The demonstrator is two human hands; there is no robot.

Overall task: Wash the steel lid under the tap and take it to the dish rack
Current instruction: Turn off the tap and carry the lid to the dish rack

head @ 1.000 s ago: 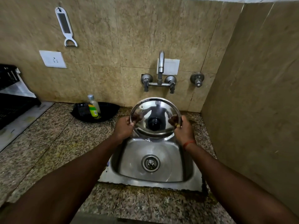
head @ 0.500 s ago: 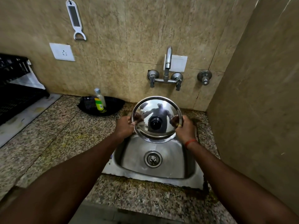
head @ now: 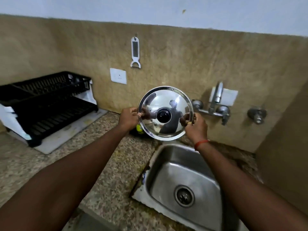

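The round steel lid [head: 166,101] with a black knob faces me, held upright above the counter, left of the sink [head: 188,174]. My left hand [head: 128,118] grips its left rim and my right hand [head: 195,126] grips its right rim. The wall tap [head: 216,95] sits to the right of the lid, with no water running from it. The black two-tier dish rack [head: 48,104] stands on a white mat at the far left.
The granite counter [head: 93,155] runs between rack and sink. A yellow-green bottle [head: 139,129] peeks out behind the lid. A white peeler [head: 135,52] and a socket [head: 118,76] are on the wall. A tiled side wall [head: 286,147] closes the right.
The lid has been lifted from above the sink and carried left, both hands still on its rim. My view has swung left, bringing the dish rack into sight.
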